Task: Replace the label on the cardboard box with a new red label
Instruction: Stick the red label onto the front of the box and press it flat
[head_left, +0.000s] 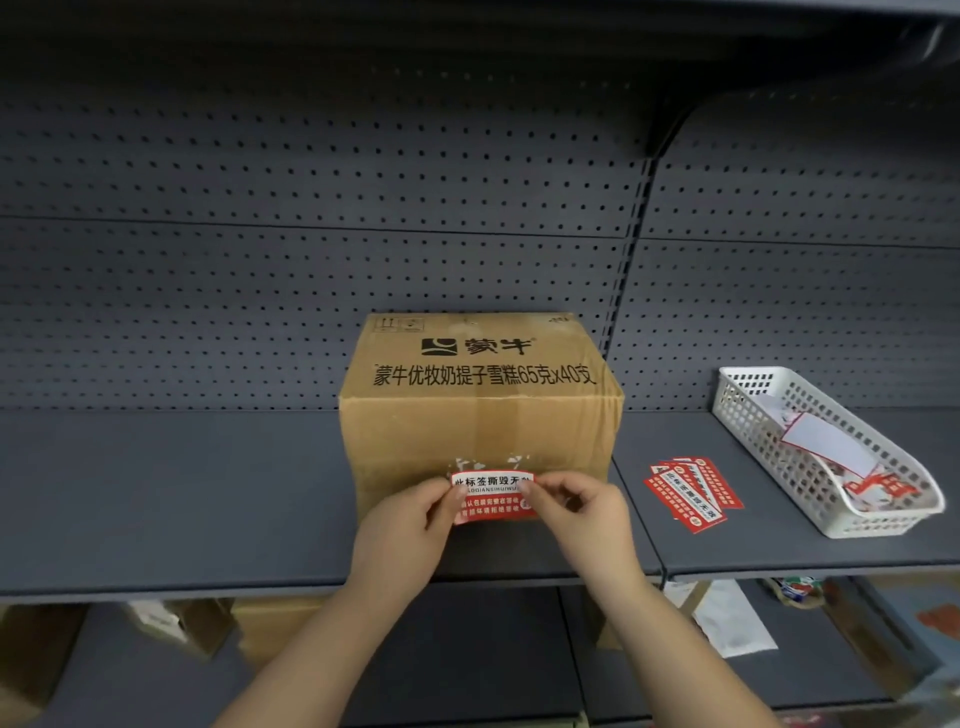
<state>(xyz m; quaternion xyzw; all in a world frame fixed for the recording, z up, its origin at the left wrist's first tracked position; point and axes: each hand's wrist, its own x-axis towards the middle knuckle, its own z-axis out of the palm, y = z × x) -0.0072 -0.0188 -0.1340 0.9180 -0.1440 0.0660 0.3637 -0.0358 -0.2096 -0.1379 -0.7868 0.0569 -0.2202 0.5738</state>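
Note:
A brown cardboard box (480, 415) with black printed characters stands on a grey shelf (182, 493). White paper scraps of a torn label (488, 461) cling to its front face. Just below them I hold a red label (492, 498) with a white band of text flat against the front of the box. My left hand (410, 525) pinches its left end and my right hand (582, 514) pinches its right end. My fingers hide both ends of the label.
A small stack of red labels (693, 492) lies on the shelf right of the box. Further right stands a white perforated plastic basket (748, 410) holding peeled backing papers. A pegboard wall backs the shelf. Boxes and bags sit on the lower shelf.

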